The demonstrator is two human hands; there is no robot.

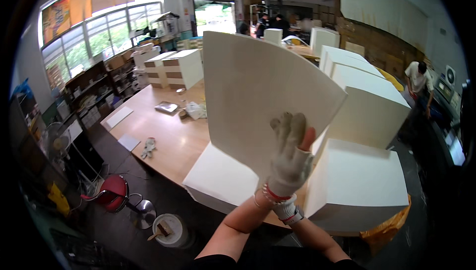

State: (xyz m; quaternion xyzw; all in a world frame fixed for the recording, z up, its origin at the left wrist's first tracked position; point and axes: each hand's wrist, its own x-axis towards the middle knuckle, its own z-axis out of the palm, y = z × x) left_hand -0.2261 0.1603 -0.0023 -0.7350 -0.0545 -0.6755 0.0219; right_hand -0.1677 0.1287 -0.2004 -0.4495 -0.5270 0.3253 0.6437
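Observation:
A large white sheet [258, 86], apparently a card or foam panel, stands tilted up in front of me with a curved upper edge. My left hand [290, 158], in a pale work glove with one fingertip bare, is in front of it. Its fingers stretch upward and appear to lie against the sheet's face. Behind my left wrist, the cuff of my gloved right hand [285, 209] shows; its fingers are hidden. Below the sheet lies a white block-like piece [223, 175]. Another white box-shaped piece [362, 173] rests to the right of my hands.
More large white boxes [369, 101] line the right side. On the wooden table [163, 121] lie a spare glove [148, 148], tape rolls and a metal tin [166, 107]. A red stool [114, 190] and a bucket with a brush [171, 230] stand left. A co-worker [419, 81] bends at far right.

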